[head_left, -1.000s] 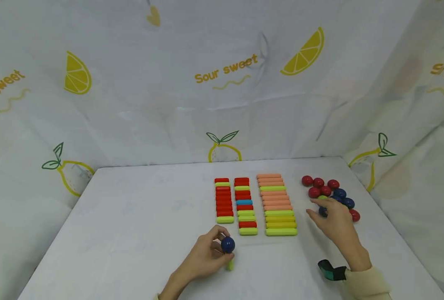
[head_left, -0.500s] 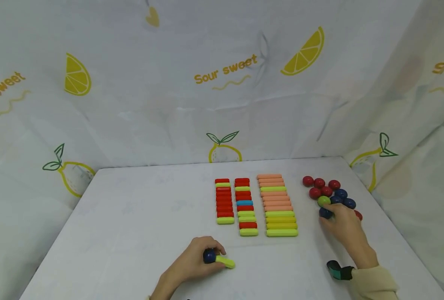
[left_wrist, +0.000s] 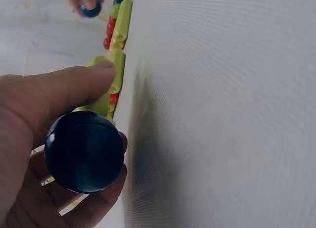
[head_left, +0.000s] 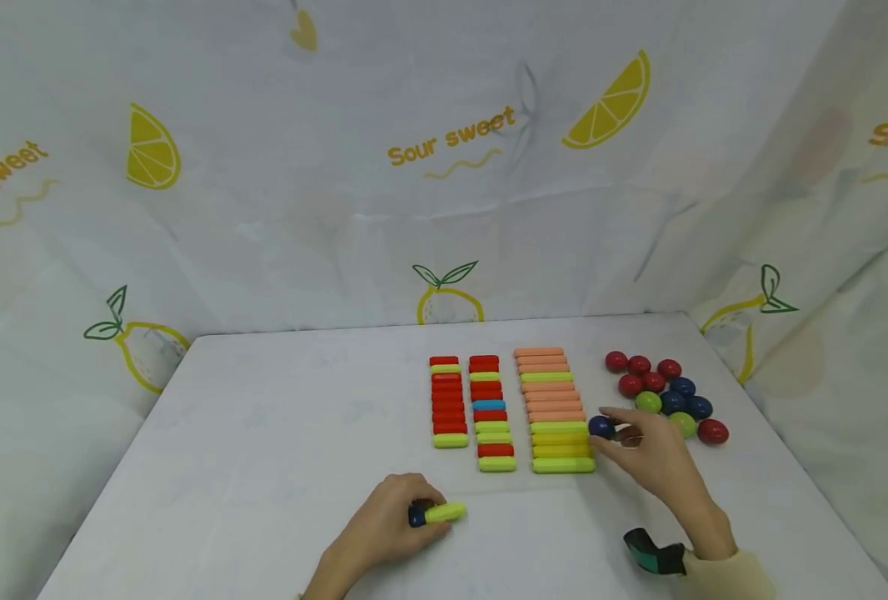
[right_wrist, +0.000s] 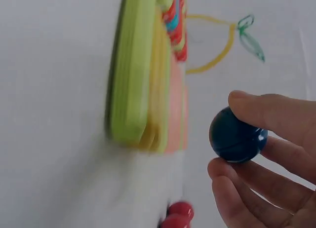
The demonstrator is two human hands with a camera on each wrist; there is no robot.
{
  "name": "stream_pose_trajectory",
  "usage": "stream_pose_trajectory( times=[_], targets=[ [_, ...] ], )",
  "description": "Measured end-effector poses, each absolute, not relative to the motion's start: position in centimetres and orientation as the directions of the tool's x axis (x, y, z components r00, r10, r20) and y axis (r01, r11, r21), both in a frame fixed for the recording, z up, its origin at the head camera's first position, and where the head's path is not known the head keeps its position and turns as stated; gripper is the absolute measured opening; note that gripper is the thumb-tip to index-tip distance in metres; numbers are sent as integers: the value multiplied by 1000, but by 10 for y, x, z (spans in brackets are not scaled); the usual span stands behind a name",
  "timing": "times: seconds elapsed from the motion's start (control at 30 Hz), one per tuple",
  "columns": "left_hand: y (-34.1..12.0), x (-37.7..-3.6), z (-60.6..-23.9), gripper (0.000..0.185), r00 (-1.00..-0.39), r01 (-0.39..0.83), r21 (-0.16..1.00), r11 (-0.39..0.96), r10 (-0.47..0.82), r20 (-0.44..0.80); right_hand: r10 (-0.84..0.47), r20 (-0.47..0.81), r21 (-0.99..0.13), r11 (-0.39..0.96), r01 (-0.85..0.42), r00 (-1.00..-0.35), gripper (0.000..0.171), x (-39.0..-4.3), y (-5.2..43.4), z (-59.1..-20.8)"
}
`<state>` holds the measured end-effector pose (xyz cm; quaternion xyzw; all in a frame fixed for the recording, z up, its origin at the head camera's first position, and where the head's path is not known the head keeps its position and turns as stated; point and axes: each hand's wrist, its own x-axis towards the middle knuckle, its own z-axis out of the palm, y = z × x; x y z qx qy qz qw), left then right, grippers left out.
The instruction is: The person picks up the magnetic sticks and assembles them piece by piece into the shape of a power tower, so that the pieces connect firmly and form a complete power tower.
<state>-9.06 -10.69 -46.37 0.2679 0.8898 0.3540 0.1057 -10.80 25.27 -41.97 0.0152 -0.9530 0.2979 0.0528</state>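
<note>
Near the table's front my left hand [head_left: 391, 518] holds a lime-green rod [head_left: 446, 512] between thumb and fingers, its free end pointing right. A dark blue ball [head_left: 416, 515] sits at the rod's other end, inside the curve of the hand. In the left wrist view this blue ball [left_wrist: 85, 151] hides most of the rod behind it. My right hand [head_left: 663, 450] pinches another dark blue ball [head_left: 601, 427] by its fingertips, just right of the longest rods. The right wrist view shows this ball [right_wrist: 237, 135] between thumb and fingers.
Three columns of rods lie on the white table [head_left: 264, 450]: short red and lime ones [head_left: 447, 406], a mixed column [head_left: 491, 405], and longer peach, yellow and lime ones [head_left: 555, 406]. Red [head_left: 712, 432], blue [head_left: 698, 407] and lime balls [head_left: 648, 402] cluster at right. A printed cloth [head_left: 294, 208] hangs behind.
My right hand has picked a blue ball from the cluster and carried it left. My left hand has moved slightly left and down, and its rod has turned from pointing down to pointing right.
</note>
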Motion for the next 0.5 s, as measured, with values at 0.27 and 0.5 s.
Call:
stream_pose_trajectory(
  times=[0.27, 0.5],
  targets=[
    [-106, -95, -466, 16, -848, 400, 714, 574, 527, 52, -243, -5, -781, 607, -148, -970, 42, -103, 173, -417],
    [-108, -97, -464, 18, -866, 385, 729, 565, 494, 74, -371, -14, -819, 536, -202, -929, 42, -105, 139, -428]
  ],
)
